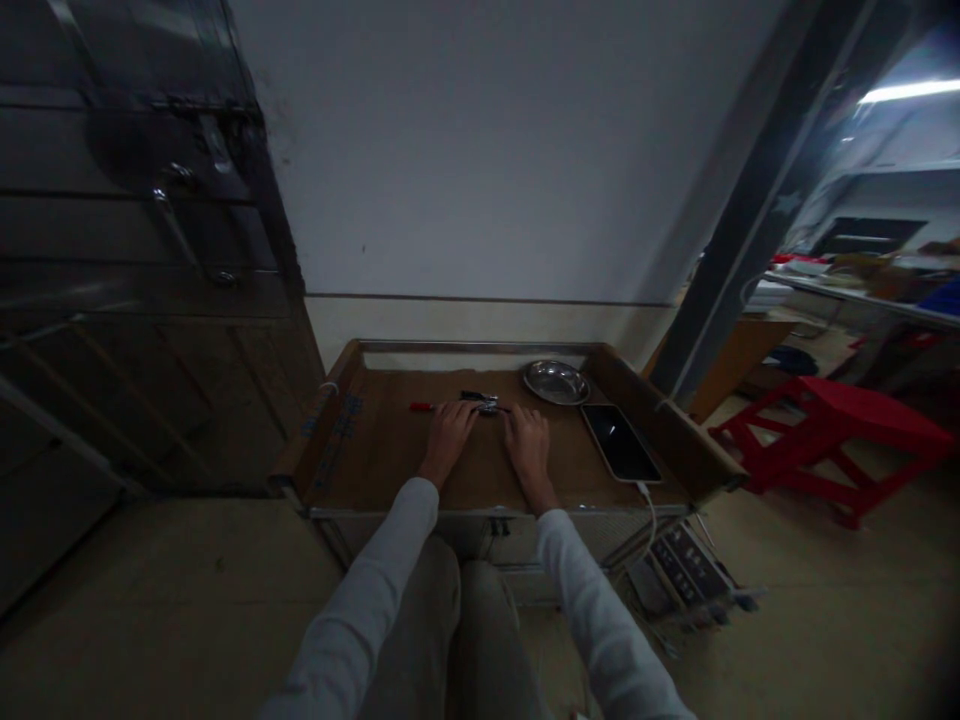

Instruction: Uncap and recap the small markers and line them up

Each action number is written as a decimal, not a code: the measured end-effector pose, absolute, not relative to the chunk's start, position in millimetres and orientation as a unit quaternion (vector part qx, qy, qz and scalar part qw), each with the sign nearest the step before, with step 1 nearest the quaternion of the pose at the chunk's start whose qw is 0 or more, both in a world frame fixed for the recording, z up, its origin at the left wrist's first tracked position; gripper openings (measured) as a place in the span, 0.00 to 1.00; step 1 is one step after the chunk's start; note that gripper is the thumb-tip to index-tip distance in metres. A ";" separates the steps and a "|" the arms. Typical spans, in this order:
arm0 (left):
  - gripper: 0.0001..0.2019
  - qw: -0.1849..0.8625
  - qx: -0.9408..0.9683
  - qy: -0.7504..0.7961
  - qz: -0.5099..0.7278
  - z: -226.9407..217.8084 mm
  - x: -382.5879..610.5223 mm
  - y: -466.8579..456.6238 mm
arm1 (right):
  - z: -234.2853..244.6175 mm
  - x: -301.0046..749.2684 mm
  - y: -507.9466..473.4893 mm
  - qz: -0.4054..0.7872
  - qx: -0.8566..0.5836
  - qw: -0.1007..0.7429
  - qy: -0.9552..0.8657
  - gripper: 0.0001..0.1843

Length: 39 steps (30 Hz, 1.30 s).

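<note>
My left hand [448, 432] rests on the brown board with its fingers bent and closed at the near side of a small shiny metal piece [489, 404]. Opposite it, my right hand [529, 440] has its fingertips drawn together at the piece's right end, where a thin dark bit shows. What each hand pinches is too small and dim to name. A red stick-like handle [421, 407] pokes out left of my left hand; the hand hides where it leads. Just beyond the fingertips lies a small black and silver part [472, 396].
A round metal dish [556, 382] stands at the back right of the tray-like table [356, 460]. In front of it lies a phone [621, 443] with a white cable [651, 515] hanging over the edge. A raised rim borders the sides and back. A red stool [840, 435] stands to the right.
</note>
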<state>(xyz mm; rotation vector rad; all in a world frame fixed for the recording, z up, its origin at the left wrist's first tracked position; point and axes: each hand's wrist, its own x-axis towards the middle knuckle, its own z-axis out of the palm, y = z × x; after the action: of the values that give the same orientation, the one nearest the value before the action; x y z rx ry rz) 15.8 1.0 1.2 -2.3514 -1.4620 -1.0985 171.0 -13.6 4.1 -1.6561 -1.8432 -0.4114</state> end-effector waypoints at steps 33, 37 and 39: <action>0.15 0.088 -0.594 -0.740 -0.303 -9.5 -8.4 -11.8 | 1.6 165.0 -6.5 -0.074 -0.587 0.238 -0.770 0.18; 0.15 0.074 -0.585 -0.729 -0.349 -13.0 -9.0 -3.0 | -0.4 164.7 -3.8 -0.083 -0.586 0.243 -0.768 0.17; 0.15 0.073 -0.606 -0.703 -0.365 -14.4 -7.6 -0.2 | -2.5 165.1 -1.3 -0.088 -0.585 0.249 -0.767 0.16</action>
<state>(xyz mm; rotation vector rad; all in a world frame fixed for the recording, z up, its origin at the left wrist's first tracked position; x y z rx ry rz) -7.6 -0.2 -14.4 -1.8191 -2.1124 -1.0957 165.1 -1.3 -2.5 -1.5931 -2.0893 -0.2408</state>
